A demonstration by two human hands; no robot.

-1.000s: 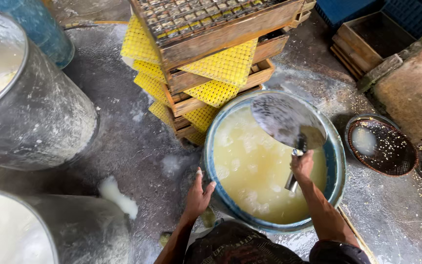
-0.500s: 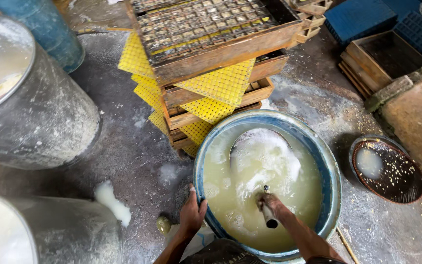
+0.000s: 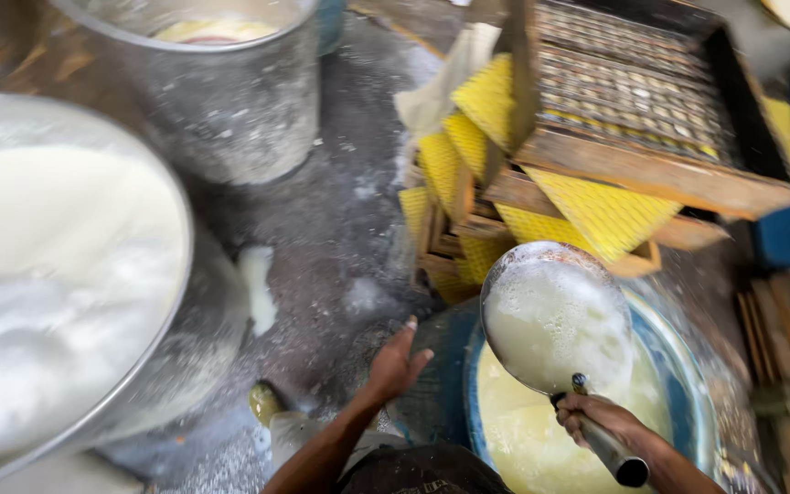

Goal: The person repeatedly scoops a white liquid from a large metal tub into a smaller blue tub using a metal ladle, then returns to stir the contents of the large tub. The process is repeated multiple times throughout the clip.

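Round metal ladle [image 3: 555,316] full of white curd, handle gripped by right hand [image 3: 596,421] fingers, above blue-rimmed tub [image 3: 688,366]; left hand [image 3: 395,366] open, resting on tub's edge.

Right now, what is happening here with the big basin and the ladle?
A person's right hand grips the handle of a wide metal ladle, lifted above a blue basin of pale yellowish liquid; the ladle carries white, curdy liquid. The left hand rests open against the basin's outer side. Behind stand stacked wooden trays with yellow mesh cloths. On the left is a large metal vat of white foamy liquid.
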